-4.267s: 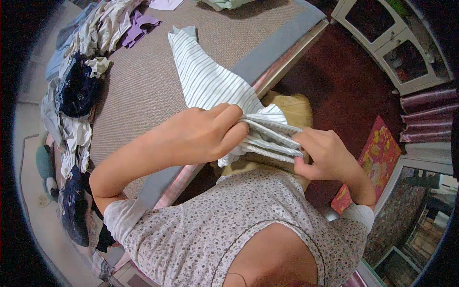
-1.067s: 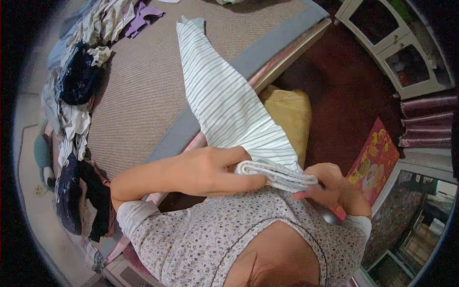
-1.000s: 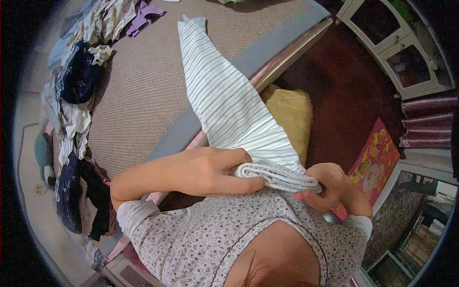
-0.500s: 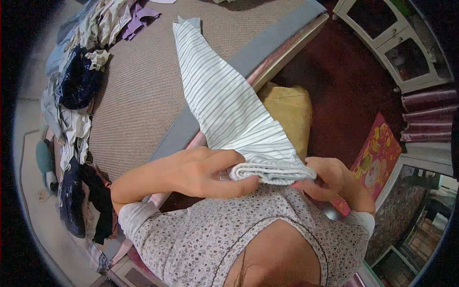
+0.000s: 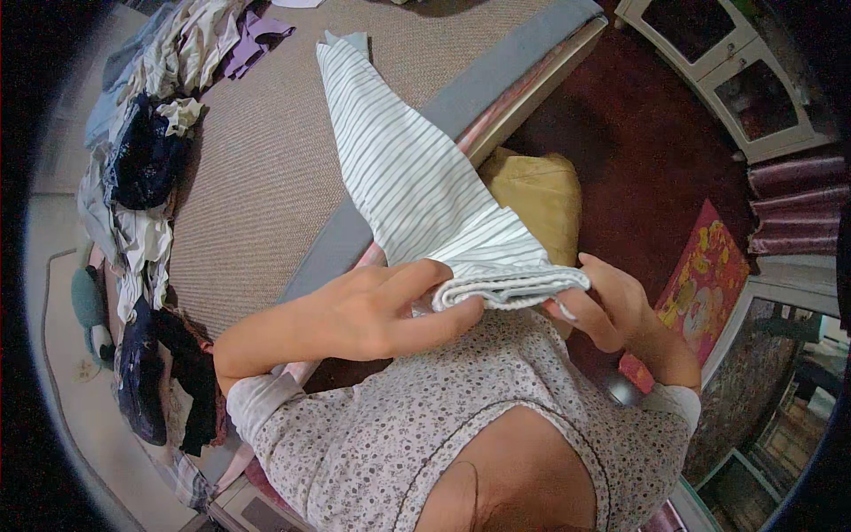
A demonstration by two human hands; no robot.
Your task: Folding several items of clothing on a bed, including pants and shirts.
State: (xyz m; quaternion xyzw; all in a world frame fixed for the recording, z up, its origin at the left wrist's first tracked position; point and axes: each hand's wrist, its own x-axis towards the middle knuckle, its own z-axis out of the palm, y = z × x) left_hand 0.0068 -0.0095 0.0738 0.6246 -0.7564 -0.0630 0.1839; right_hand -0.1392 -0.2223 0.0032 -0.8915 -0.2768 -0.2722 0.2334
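A pair of white trousers with thin grey stripes (image 5: 417,168) stretches from my hands away over the bed edge. They are folded lengthwise, and their narrow far end lies on the bed. The near end, a thick gathered waistband in several layers, is held in front of my chest. My left hand (image 5: 381,310) pinches this band at its left end, thumb below and fingers above. At the band's right end my right hand (image 5: 612,301) grips it, with some fingertips hidden behind the cloth.
Beside me stands the bed with a brown woven mat (image 5: 257,168) and grey border (image 5: 496,71). Heaped clothes (image 5: 146,160) line its left side, with a purple garment (image 5: 253,40) behind. A yellow bundle (image 5: 541,199) sits by the bed. A white cabinet (image 5: 727,71) stands far right.
Both hands have lifted the waistband end slightly away from my chest, still gripping it. The far end of the trousers stays lying on the bed.
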